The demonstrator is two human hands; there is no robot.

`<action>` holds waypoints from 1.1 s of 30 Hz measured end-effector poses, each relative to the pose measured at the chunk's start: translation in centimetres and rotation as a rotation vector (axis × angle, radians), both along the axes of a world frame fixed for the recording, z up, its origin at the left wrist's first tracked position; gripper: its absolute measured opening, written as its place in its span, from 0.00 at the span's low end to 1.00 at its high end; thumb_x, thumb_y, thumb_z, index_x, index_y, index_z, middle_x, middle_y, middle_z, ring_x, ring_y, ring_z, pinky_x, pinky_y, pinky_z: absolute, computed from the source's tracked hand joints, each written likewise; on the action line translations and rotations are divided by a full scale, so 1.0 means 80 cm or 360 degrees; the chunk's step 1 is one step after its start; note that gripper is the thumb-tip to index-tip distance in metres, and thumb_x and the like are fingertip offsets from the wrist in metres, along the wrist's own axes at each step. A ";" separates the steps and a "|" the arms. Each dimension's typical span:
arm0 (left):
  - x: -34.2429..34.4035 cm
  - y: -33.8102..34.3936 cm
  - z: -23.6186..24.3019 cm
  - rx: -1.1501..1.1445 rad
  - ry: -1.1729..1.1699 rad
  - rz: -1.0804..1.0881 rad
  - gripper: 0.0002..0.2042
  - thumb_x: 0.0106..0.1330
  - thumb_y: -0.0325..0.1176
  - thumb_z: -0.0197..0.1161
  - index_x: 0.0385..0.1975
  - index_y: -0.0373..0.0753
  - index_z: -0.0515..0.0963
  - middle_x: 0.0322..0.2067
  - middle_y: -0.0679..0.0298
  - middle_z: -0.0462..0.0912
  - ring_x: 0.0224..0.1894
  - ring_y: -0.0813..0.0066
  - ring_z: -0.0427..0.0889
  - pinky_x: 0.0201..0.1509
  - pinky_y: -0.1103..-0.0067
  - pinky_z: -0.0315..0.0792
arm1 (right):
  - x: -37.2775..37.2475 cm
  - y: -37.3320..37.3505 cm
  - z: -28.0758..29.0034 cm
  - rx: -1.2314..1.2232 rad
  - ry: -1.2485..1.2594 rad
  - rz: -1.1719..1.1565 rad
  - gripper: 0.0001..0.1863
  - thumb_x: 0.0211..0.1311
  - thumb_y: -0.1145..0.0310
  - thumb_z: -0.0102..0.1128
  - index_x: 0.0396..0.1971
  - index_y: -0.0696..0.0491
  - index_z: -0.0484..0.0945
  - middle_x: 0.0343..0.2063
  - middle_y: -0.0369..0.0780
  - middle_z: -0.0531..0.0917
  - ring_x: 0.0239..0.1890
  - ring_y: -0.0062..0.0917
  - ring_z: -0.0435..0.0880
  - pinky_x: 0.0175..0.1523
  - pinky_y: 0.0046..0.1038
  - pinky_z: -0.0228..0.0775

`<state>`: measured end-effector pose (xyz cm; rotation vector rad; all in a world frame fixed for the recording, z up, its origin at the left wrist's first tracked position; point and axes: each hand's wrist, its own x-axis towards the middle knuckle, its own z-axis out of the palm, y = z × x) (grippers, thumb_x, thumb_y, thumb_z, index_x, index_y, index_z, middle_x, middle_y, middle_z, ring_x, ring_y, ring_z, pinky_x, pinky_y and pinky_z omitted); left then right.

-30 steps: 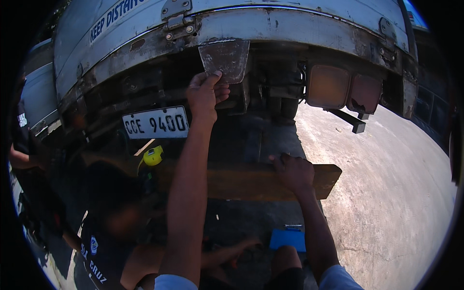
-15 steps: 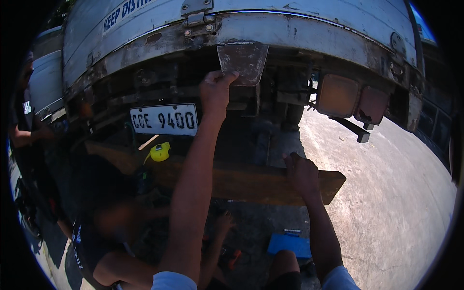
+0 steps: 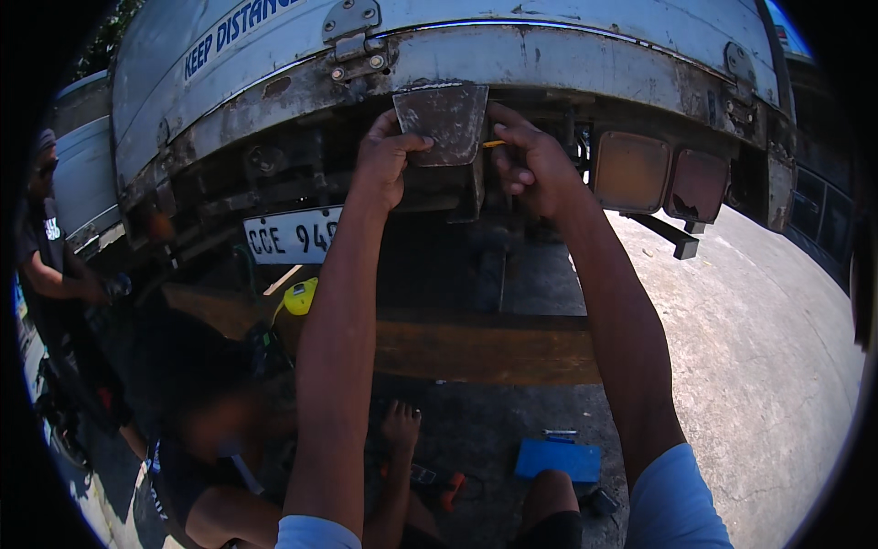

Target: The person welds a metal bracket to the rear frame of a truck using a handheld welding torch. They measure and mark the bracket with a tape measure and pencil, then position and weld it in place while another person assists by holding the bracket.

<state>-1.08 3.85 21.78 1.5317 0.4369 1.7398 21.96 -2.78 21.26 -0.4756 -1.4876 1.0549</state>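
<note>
A dark, scuffed metal plate [image 3: 444, 123], wider at the top, hangs below the rear edge of the truck body [image 3: 549, 50]. My left hand [image 3: 380, 163] pinches its left side, thumb across the front face and fingers behind. At the plate's right edge, my right hand [image 3: 541, 169] grips a thin yellow pencil [image 3: 494, 144], its visible end toward the plate. That hand's index finger reaches up beside the plate's upper right corner. Whether the pencil touches the plate I cannot tell.
Below lies a long wooden beam [image 3: 485, 348], with a yellow tape measure [image 3: 300, 296] at its left. Tail lights [image 3: 633, 172] and a bracket [image 3: 666, 235] stick out at right. One person [image 3: 219, 489] crouches lower left; another [image 3: 55, 265] stands far left. A blue case [image 3: 558, 460] lies on the ground.
My right hand has left the wooden beam and risen to the plate's right edge, the pencil now showing in it. My left hand still holds the plate's left side. The view has shifted slightly.
</note>
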 end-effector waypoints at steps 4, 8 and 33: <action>0.000 0.009 0.004 -0.0015 -0.0016 -0.0025 0.32 0.54 0.13 0.71 0.62 0.42 0.79 0.47 0.65 0.89 0.49 0.72 0.85 0.57 0.72 0.74 | -0.002 -0.003 0.024 -0.0091 0.0075 0.0041 0.23 0.84 0.52 0.59 0.71 0.45 0.76 0.24 0.33 0.77 0.13 0.09 0.60 0.20 0.18 0.59; 0.000 0.011 0.006 -0.0044 -0.0010 0.0014 0.32 0.53 0.13 0.71 0.61 0.44 0.79 0.46 0.66 0.89 0.48 0.73 0.85 0.54 0.73 0.73 | -0.011 0.000 0.035 -0.0121 0.0049 -0.0050 0.15 0.85 0.51 0.59 0.58 0.44 0.79 0.25 0.32 0.77 0.13 0.08 0.60 0.22 0.18 0.59; 0.013 0.000 -0.055 -0.0404 0.0057 0.0332 0.29 0.58 0.61 0.80 0.31 0.36 0.85 0.28 0.62 0.85 0.27 0.71 0.85 0.38 0.75 0.80 | -0.028 0.025 0.014 0.0357 -0.0635 -0.1166 0.30 0.82 0.38 0.55 0.49 0.54 0.85 0.22 0.35 0.81 0.18 0.16 0.72 0.25 0.25 0.64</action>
